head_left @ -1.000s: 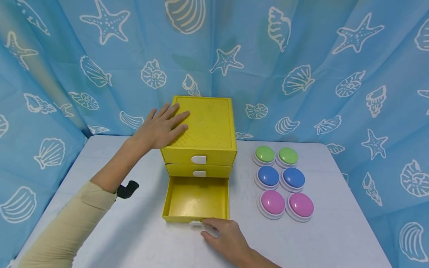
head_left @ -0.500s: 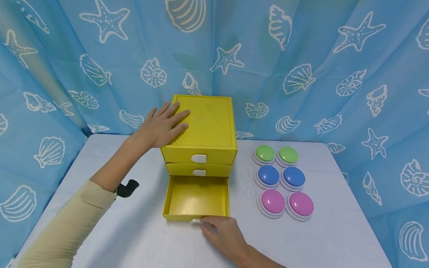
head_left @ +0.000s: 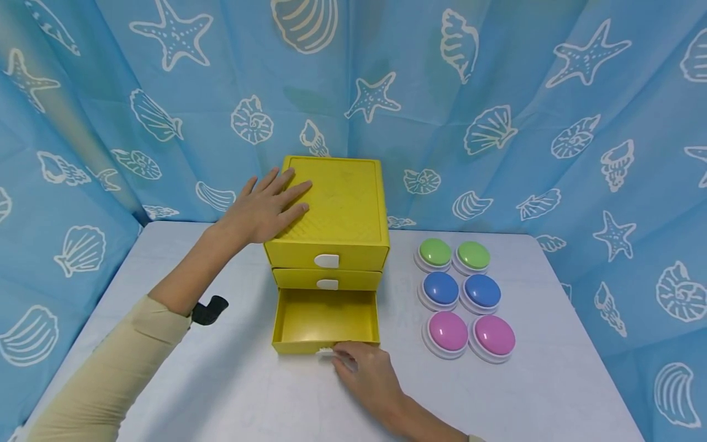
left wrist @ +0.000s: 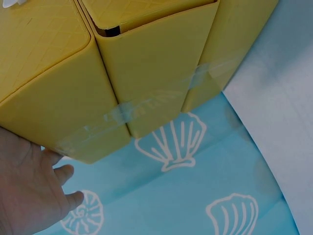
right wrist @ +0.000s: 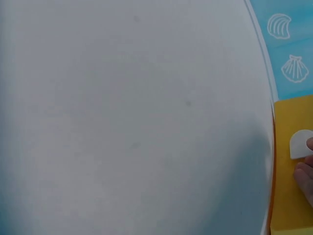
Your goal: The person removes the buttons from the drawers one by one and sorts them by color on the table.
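A yellow three-tier drawer unit (head_left: 337, 202) stands at the back middle of the table. Its bottom drawer (head_left: 293, 347) is pulled out, showing a bare yellow floor. My left hand (head_left: 256, 212) lies flat with spread fingers on the unit's top, at the left edge. In the left wrist view the left fingers (left wrist: 63, 175) reach past the unit's side. My right hand (head_left: 370, 377) pinches the white handle (head_left: 324, 352) of the bottom drawer; in the right wrist view a fingertip lies over that handle (right wrist: 299, 145) and other fingers sit just below it.
Right of the unit stand push buttons in pairs: green (head_left: 435, 252), blue (head_left: 440, 288) and pink (head_left: 448, 331), all on white bases. A blue shell-print curtain (head_left: 375, 61) hangs behind the white table (head_left: 248, 393). A black strap end (head_left: 210, 310) sticks out at the left wrist.
The bottom drawer has slid a little way inward, with my right hand moving forward along with it. My left hand has stayed in place on top of the unit.
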A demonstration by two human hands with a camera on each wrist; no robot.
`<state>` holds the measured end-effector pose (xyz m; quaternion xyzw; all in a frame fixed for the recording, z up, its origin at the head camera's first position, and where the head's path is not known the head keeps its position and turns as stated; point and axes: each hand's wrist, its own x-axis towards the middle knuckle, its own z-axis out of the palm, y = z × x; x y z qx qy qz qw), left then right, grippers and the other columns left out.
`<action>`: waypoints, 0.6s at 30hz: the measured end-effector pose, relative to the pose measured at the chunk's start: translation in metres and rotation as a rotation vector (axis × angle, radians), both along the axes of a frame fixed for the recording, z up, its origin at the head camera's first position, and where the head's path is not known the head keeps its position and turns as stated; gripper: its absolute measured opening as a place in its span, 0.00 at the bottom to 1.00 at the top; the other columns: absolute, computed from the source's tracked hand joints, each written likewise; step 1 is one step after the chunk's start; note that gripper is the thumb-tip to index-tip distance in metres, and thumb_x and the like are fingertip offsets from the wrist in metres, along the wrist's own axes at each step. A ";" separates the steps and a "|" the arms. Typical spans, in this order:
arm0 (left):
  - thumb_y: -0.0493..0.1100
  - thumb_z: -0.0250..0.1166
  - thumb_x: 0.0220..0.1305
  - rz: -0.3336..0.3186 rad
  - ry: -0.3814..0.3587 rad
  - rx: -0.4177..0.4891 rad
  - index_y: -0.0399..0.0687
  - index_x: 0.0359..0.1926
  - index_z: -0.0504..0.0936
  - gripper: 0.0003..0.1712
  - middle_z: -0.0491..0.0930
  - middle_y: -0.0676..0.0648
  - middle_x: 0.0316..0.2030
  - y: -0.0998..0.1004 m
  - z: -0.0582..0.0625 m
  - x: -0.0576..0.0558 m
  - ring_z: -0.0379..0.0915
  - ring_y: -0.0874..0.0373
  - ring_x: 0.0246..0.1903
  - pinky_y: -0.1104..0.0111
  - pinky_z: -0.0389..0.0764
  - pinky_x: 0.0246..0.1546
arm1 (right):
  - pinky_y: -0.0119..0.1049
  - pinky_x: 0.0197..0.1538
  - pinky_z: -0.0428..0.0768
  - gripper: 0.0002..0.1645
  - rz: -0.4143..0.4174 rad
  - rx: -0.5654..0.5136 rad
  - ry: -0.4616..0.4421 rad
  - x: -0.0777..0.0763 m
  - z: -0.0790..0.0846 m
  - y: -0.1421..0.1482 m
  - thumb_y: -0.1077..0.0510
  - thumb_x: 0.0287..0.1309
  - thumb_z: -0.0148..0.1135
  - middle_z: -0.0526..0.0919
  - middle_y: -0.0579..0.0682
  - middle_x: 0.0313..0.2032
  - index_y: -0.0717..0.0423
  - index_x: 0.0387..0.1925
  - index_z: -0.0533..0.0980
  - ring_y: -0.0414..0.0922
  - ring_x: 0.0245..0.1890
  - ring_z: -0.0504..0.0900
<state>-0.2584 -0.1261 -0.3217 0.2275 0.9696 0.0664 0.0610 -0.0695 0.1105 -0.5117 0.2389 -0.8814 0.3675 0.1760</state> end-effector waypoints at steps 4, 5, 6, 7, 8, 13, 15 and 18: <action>0.66 0.33 0.78 0.002 0.007 -0.006 0.60 0.81 0.45 0.37 0.35 0.43 0.79 0.000 0.000 0.000 0.25 0.43 0.76 0.41 0.33 0.71 | 0.24 0.39 0.81 0.11 -0.005 -0.019 0.017 -0.006 -0.001 -0.001 0.67 0.46 0.78 0.88 0.47 0.32 0.57 0.34 0.86 0.38 0.33 0.87; 0.66 0.33 0.78 0.002 0.009 -0.008 0.60 0.81 0.46 0.37 0.35 0.43 0.79 0.000 0.000 0.000 0.25 0.42 0.76 0.41 0.33 0.71 | 0.24 0.38 0.81 0.10 -0.006 -0.019 0.026 -0.008 -0.001 -0.002 0.67 0.46 0.78 0.88 0.47 0.32 0.57 0.33 0.86 0.38 0.33 0.86; 0.66 0.33 0.78 0.003 0.010 -0.009 0.60 0.81 0.46 0.37 0.35 0.43 0.79 0.000 0.000 0.000 0.25 0.42 0.76 0.41 0.33 0.71 | 0.24 0.38 0.81 0.10 -0.008 -0.019 0.031 -0.010 -0.001 -0.002 0.67 0.46 0.78 0.88 0.47 0.32 0.57 0.33 0.86 0.38 0.33 0.86; 0.66 0.33 0.78 0.005 0.011 -0.010 0.60 0.81 0.46 0.37 0.35 0.43 0.79 0.000 0.000 0.000 0.26 0.42 0.76 0.41 0.33 0.71 | 0.24 0.38 0.82 0.10 -0.009 -0.018 0.037 -0.012 -0.001 -0.003 0.67 0.46 0.77 0.88 0.47 0.32 0.57 0.33 0.86 0.37 0.32 0.86; 0.66 0.33 0.78 0.006 0.009 -0.009 0.60 0.81 0.46 0.37 0.35 0.43 0.79 0.000 0.000 0.000 0.25 0.42 0.76 0.41 0.33 0.71 | 0.24 0.37 0.82 0.09 -0.011 -0.017 0.041 -0.014 -0.001 -0.004 0.67 0.46 0.77 0.88 0.47 0.31 0.57 0.32 0.86 0.37 0.32 0.86; 0.66 0.34 0.78 0.010 0.001 -0.003 0.60 0.81 0.45 0.37 0.35 0.43 0.79 0.000 0.000 0.001 0.25 0.42 0.76 0.41 0.32 0.71 | 0.24 0.37 0.82 0.08 -0.014 -0.040 0.035 -0.024 0.002 -0.007 0.67 0.49 0.76 0.87 0.47 0.31 0.56 0.32 0.86 0.37 0.31 0.86; 0.66 0.34 0.78 0.009 -0.002 -0.001 0.60 0.81 0.45 0.37 0.34 0.43 0.79 0.000 -0.001 0.000 0.24 0.42 0.76 0.41 0.31 0.71 | 0.23 0.37 0.81 0.07 -0.018 -0.058 0.025 -0.027 0.003 -0.008 0.67 0.50 0.75 0.87 0.47 0.31 0.56 0.32 0.86 0.36 0.31 0.85; 0.66 0.33 0.78 0.009 -0.001 -0.003 0.60 0.81 0.45 0.38 0.35 0.43 0.79 0.001 -0.001 0.000 0.24 0.42 0.76 0.40 0.32 0.71 | 0.22 0.36 0.81 0.05 -0.026 -0.082 0.017 -0.033 0.003 -0.011 0.67 0.51 0.74 0.87 0.48 0.31 0.57 0.31 0.86 0.36 0.31 0.85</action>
